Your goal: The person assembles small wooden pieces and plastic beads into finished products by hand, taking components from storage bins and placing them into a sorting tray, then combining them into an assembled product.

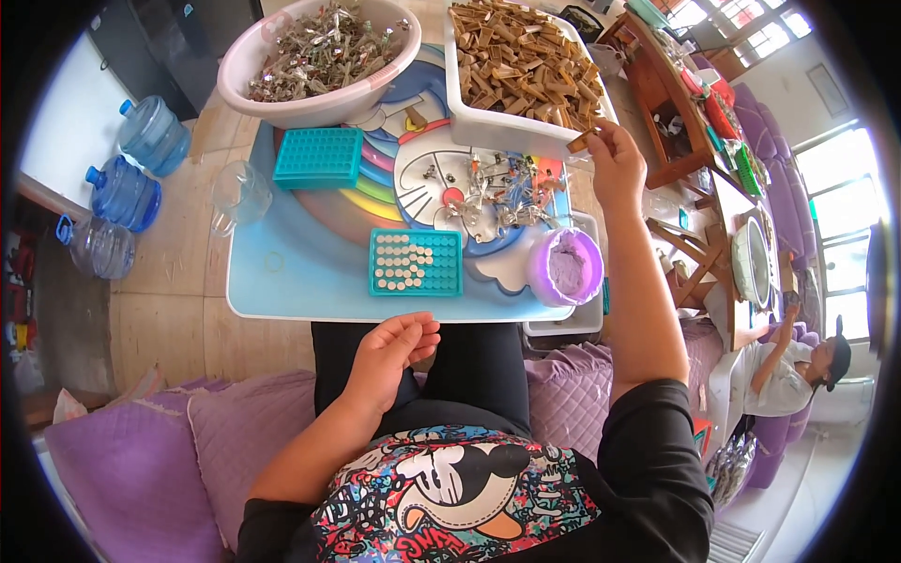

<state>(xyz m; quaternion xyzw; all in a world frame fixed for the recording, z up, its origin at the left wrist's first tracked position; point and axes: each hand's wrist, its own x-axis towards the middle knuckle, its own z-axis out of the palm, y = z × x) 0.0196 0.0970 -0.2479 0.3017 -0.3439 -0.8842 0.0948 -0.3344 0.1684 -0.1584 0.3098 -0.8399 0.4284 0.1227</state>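
Note:
My right hand (618, 171) is raised at the near right corner of a white bin (497, 129). Its fingertips pinch a small brown, box-like piece (581, 143), which resembles the many brown pieces (526, 61) heaped in the bin. Over my lap, just off the table's front edge, my left hand (392, 349) is closed with thumb and fingers together; whatever they may hold is hidden. Ahead of it lies a teal grid tray (449, 263), partly filled with small round whitish discs (399, 263). To the tray's right stands a purple tub (593, 267) holding a pale lilac substance (566, 269).
Loose shiny metal parts (502, 192) are scattered mid-table. A second teal tray (317, 157) and a pink basin (310, 114) of metal-looking scraps stand at the back left. Near the table's left edge is a clear pitcher (241, 192). Another person (784, 375) sits far right.

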